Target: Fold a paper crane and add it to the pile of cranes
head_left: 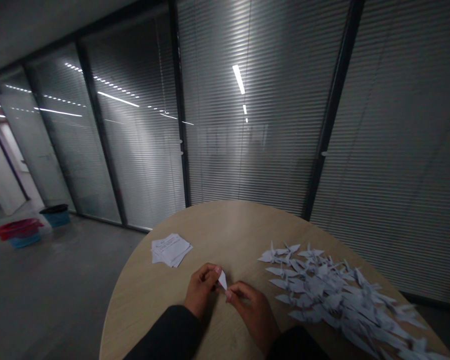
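Between my two hands is a small piece of folded white paper, narrow and pointed at its lower end. My left hand pinches its upper left part between thumb and fingers. The thumb and forefinger of my right hand close on its lower tip. Both hands are just above the table, over its near middle. To the right of my right hand lies a spread of many folded paper cranes. A loose stack of white paper squares, the top one printed, lies beyond my left hand.
The round wooden table has its far edge close to a glass partition with blinds. On the floor at left stand a bin with a red liner and a bin with a black liner.
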Tool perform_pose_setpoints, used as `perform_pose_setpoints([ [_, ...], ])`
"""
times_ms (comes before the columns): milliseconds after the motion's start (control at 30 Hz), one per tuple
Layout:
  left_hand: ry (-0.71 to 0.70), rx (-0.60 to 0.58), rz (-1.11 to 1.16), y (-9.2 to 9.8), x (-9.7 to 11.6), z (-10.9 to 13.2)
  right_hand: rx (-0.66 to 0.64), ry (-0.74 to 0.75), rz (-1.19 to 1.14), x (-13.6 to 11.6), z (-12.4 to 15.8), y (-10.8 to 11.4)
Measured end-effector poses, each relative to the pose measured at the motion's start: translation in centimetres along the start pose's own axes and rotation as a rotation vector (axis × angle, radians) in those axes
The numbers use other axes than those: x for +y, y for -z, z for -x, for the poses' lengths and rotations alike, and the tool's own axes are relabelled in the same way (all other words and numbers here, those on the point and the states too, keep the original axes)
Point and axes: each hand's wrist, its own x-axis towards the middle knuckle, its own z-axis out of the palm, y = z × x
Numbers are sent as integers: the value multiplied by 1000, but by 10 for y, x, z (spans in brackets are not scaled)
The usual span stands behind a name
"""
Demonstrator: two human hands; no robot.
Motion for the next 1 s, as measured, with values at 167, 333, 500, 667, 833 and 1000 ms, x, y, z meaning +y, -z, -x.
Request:
perform_pose_setpoints([
  [167, -36, -18, -40, 1, 0, 0, 5, 46, 39, -5, 2, 2],
  [333, -88, -21, -51, 1, 0, 1, -5, 51, 63, -14, 4, 5],
  [500, -36, 11, -21, 4, -4, -2, -3, 14, 14, -9, 2, 3],
  [667, 20, -10, 5, 4, -10, -4, 63, 27, -10, 0, 1, -2],
  [833, 76, -8, 20, 2, -11, -4, 163, 73, 31, 1, 0, -2],
  [1000, 110, -1, 8, 0, -5, -1, 173, 141, 50, -2, 1, 1],
])
